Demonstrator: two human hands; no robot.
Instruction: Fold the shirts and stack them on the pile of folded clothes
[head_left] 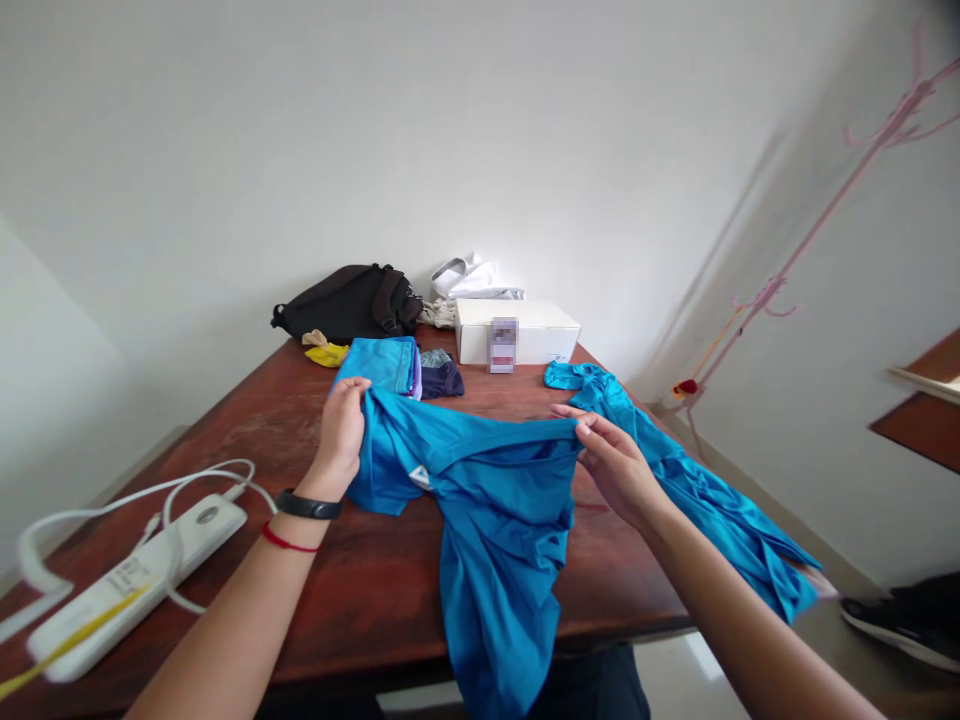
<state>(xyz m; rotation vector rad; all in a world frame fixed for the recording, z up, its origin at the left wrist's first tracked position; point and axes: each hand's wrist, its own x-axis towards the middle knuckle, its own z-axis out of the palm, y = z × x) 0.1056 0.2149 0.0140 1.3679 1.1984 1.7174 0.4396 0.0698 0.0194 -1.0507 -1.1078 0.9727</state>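
Observation:
Stretched between my two hands is a blue garment [502, 480] with a small white logo near its left part; its lower end hangs over the table's front edge. My left hand [345, 425] is closed on its upper left corner and wears a black band and a red string at the wrist. My right hand [611, 455] pinches the upper right corner between thumb and fingers. Behind my left hand lies a folded blue cloth [379, 364]. Another blue garment [660, 450] lies spread along the table's right side, crumpled.
On the brown table [277, 420], a white power strip [142, 580] with cables lies at the left. A black bag [345, 303], yellow item [326, 355], dark cloth [442, 378], white box [536, 330] and white cloth [476, 277] are at the back. A pink rack [817, 230] stands right.

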